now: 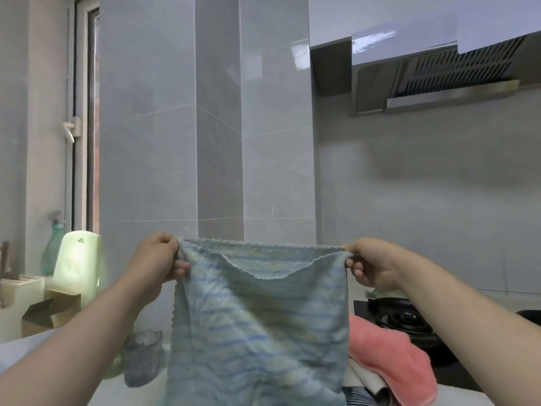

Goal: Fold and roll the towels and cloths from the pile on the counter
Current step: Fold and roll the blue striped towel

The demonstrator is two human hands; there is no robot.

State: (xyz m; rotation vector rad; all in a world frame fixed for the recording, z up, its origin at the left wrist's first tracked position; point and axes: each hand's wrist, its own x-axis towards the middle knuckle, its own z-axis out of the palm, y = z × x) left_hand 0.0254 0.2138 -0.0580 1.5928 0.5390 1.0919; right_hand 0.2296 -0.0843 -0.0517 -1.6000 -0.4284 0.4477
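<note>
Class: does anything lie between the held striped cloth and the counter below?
The striped cloth hides the counter straight below. A glass stands at its lower left, a pink towel at its lower right.

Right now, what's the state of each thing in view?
Striped cloth: held up in the air, hanging, front layer sagging at the top.
Left hand: pinches the cloth's top left corner.
Right hand: pinches its top right corner.
Pink towel: lying crumpled, not folded.
Glass: upright.
</note>
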